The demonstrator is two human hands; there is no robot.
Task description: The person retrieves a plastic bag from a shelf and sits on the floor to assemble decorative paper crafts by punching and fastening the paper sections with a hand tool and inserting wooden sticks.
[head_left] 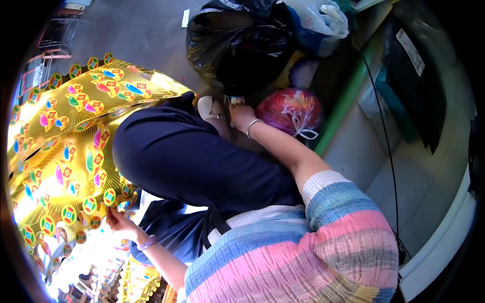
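Note:
A shiny gold foil sheet (76,108), printed with colourful ingot and coin shapes and with a scalloped edge, spreads in front of my knees. My left hand (124,226), with a lavender bracelet at the wrist, pinches at the lower edge of this sheet, by a round coin print. Down beside my pale shoe (209,108), my right hand (242,116) is closed, a silver bangle on its wrist. Something small and pale shows at its fingertips, too small to name. Just right of that hand sits a tied clear bag of red and pink contents (290,111).
A large black plastic bag (240,48) stands beyond my right hand, with a white and blue plastic bag (321,22) beside it. A green edge (348,93) and a black cable (388,136) run along the right. More gold foil pieces (139,280) hang at lower left.

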